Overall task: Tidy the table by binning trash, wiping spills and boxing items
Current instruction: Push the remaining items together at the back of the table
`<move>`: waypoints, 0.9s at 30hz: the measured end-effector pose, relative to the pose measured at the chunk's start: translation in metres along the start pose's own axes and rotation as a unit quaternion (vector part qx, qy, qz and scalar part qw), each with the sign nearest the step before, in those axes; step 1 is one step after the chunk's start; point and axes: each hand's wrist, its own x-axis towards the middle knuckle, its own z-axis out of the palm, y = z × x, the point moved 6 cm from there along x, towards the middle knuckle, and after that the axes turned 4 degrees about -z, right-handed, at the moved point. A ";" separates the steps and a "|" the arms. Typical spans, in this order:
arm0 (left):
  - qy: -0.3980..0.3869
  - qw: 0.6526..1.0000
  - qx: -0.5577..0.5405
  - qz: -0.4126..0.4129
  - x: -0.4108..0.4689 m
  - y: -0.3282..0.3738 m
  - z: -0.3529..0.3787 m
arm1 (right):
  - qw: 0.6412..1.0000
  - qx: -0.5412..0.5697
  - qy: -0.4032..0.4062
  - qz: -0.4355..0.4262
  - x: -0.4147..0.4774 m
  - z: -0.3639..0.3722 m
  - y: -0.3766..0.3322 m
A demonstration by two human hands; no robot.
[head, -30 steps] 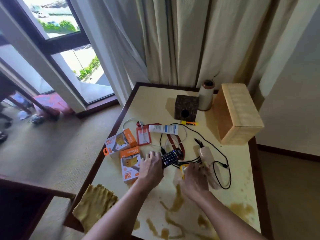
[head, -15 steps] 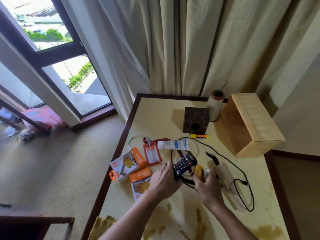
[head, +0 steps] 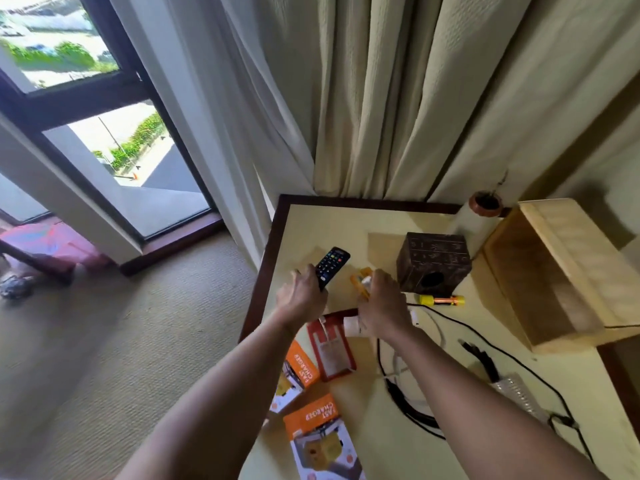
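Observation:
My left hand grips a black remote control and holds it over the far left part of the cream table. My right hand holds a small yellow-orange item with a white part, just left of a dark carved box. A light wooden box lies on its side at the right, open toward me. Two orange charger boxes lie near the left edge. A red card holder and a white tube lie under my right wrist.
A black cable loops across the table's right side beside a clear plastic bottle. A yellow and copper marker lies by the dark box. A paper roll stands at the back. Curtains hang behind; carpet and a window are on the left.
Both hands lifted from the near middle of the table and reached toward the far left. The left hand carried the remote along, the right the yellow item. The view tilted up, hiding the spills.

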 end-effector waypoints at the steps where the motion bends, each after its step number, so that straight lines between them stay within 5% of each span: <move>1: 0.003 1.000 -0.009 -0.005 0.016 -0.001 0.001 | 1.000 -0.001 0.005 0.002 0.013 0.003 -0.002; 8: 0.051 0.998 -0.004 -0.020 0.065 0.022 -0.001 | 0.996 0.031 0.058 0.065 0.074 0.022 -0.002; 13: -0.019 0.995 -0.074 0.063 0.050 0.031 -0.002 | 0.997 0.049 0.009 0.051 0.068 0.027 0.000; 18: -0.031 0.989 -0.078 0.124 -0.020 0.004 -0.023 | 0.998 0.056 -0.005 0.022 0.005 0.008 -0.001; 21: -0.090 0.989 -0.035 0.115 -0.084 -0.036 -0.026 | 0.999 -0.032 -0.016 0.000 -0.060 0.001 0.010; 27: -0.153 0.977 0.119 0.091 -0.166 -0.106 0.005 | 0.977 -0.121 -0.131 0.120 -0.157 0.015 0.071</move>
